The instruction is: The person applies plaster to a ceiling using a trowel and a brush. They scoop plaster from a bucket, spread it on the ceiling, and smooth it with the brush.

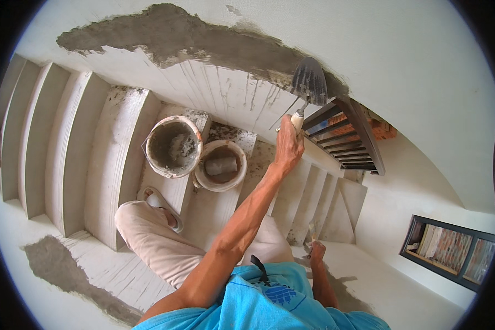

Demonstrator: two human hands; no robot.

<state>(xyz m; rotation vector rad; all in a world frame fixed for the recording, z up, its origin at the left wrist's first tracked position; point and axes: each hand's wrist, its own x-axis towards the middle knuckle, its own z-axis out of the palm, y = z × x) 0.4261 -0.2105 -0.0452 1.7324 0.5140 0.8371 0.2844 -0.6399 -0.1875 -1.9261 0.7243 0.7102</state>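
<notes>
Nearest, a bright blue cotton T-shirt (247, 300) and pale beige cloth trousers (157, 234), with a foot in a white open sandal (158, 201) on a stair; to the right, the right hand (316, 251), closed around the handle of a slim, pale-tipped tool (313, 230) (apparently a brush, though too small to tell surely); farther out, on the outstretched left arm, the left hand (290, 146), its fingers wrapped about the cream handle of a dark, rounded metal trowel (309, 82), blade upward.

Beyond the knees, two round, mortar-stained, whitish buckets (173, 175) standing side by side on the pale concrete stairs (107, 165); the left one holds wet grey mortar (182, 148), the right one a grey cylindrical object (221, 166).

The trowel blade lies over the lower right part of a long, ragged grey mortar patch (176, 36) on the white wall; whether it touches cannot be told; drips streak below the patch; at right, a dark brown slatted wooden railing (363, 135) and, farther off, a black-framed two-pane case (451, 247).
</notes>
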